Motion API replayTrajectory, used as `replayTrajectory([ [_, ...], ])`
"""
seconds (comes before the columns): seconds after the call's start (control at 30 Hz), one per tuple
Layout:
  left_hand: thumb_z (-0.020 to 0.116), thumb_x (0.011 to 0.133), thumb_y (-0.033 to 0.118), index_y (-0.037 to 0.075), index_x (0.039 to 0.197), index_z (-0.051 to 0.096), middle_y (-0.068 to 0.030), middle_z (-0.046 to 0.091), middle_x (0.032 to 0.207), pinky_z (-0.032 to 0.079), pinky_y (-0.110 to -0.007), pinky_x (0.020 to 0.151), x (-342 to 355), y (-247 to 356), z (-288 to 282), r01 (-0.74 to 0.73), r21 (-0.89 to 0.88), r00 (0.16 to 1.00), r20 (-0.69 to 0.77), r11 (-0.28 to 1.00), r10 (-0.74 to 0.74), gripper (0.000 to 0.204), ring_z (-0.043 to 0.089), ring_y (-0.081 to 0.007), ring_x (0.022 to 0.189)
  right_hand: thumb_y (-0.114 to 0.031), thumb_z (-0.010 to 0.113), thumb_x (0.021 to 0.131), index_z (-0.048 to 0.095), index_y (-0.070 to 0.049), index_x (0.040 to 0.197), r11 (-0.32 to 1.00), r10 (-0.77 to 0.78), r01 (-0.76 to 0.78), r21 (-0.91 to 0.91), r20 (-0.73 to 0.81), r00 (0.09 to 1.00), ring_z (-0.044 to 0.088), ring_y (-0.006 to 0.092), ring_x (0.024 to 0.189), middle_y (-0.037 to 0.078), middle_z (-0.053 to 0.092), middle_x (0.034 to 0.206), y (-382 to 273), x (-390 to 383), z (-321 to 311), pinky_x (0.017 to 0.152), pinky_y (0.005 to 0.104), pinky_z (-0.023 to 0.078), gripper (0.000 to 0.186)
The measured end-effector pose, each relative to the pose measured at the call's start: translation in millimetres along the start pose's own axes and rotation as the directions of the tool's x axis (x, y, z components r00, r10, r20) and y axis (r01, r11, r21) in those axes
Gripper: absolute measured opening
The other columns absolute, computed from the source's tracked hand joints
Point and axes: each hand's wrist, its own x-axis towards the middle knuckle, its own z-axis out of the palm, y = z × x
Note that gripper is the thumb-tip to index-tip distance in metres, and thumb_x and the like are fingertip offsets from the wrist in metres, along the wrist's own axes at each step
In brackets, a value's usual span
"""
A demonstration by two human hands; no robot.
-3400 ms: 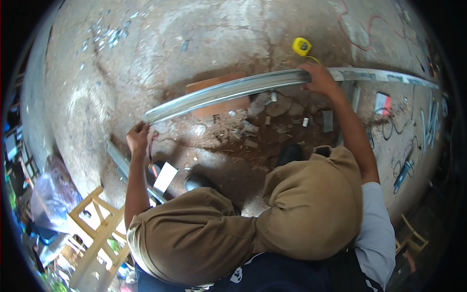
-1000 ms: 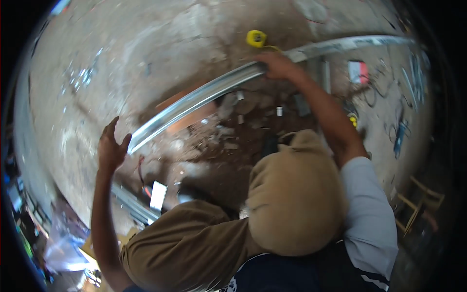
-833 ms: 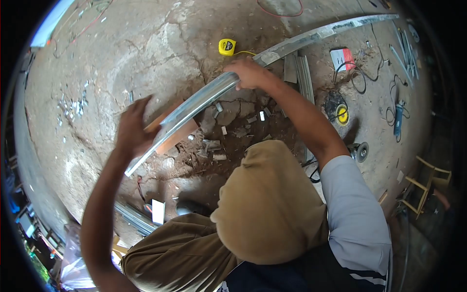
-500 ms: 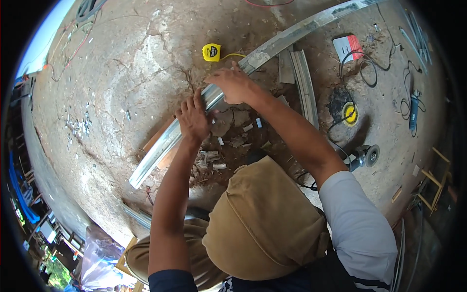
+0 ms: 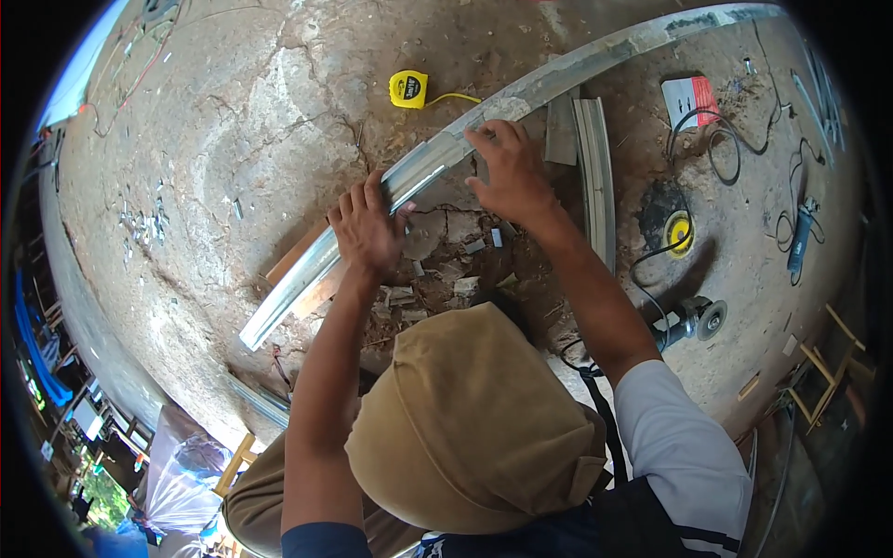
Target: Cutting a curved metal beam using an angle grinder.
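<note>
A long silvery metal channel (image 5: 558,70) lies slanted across the cracked concrete floor, from lower left to upper right. My left hand (image 5: 367,228) is wrapped over its middle, just above a wooden block (image 5: 296,270) under the channel. My right hand (image 5: 507,172) grips the channel a little further up, fingers spread on its top face. A yellow tape measure (image 5: 407,88) lies just beyond the channel, its tape pulled out towards it. My tan cap (image 5: 470,423) hides the floor near my body.
Two short channel pieces (image 5: 595,177) lie right of my right hand. An angle grinder (image 5: 693,321) with black cable, a yellow disc (image 5: 677,231) and a red and white packet (image 5: 690,100) lie on the right. Metal scraps (image 5: 446,284) litter the floor below the channel.
My left hand left the channel's lower left end, lifted, and came down on its middle beside my right hand. My right hand stayed on the channel.
</note>
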Motion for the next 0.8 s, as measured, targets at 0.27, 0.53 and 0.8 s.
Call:
replayTrajectory([
  [0.27,0.059,0.080,0.054,0.005,0.121,0.046,-0.0176,0.051,0.116,0.033,-0.048,0.089,9,4,10,-0.039,0.023,0.998,-0.038,0.999,0.040,0.065,0.048,-0.0353,0.108,-0.016,0.074,0.066,0.063,-0.013,0.115,0.990,-0.019,0.022,-0.138,0.029,0.999,0.045,0.0344,0.117,0.016,0.049,0.122,6,-1,2,0.097,0.0447,0.039,0.050],
  [0.53,0.043,0.091,0.046,-0.006,0.134,0.036,-0.0246,0.044,0.133,0.035,-0.051,0.096,9,1,11,-0.035,0.220,0.963,0.268,0.975,-0.026,0.067,0.044,-0.0410,0.119,-0.025,0.071,0.058,0.055,0.008,0.110,0.929,-0.057,0.120,-0.350,0.186,0.981,0.036,0.0431,0.125,0.026,0.047,0.124,8,3,64,0.105,0.0519,0.031,0.063],
  [0.8,0.053,0.082,0.055,0.010,0.122,0.046,-0.0033,0.055,0.099,0.045,-0.039,0.074,11,-22,39,-0.075,0.280,0.965,-0.222,0.957,0.141,0.060,0.057,-0.0228,0.095,-0.025,0.074,0.051,0.047,0.009,0.125,0.921,0.157,0.018,-0.389,0.413,0.897,0.021,0.0469,0.133,0.025,0.026,0.143,-28,16,27,0.109,0.0468,0.030,0.086],
])
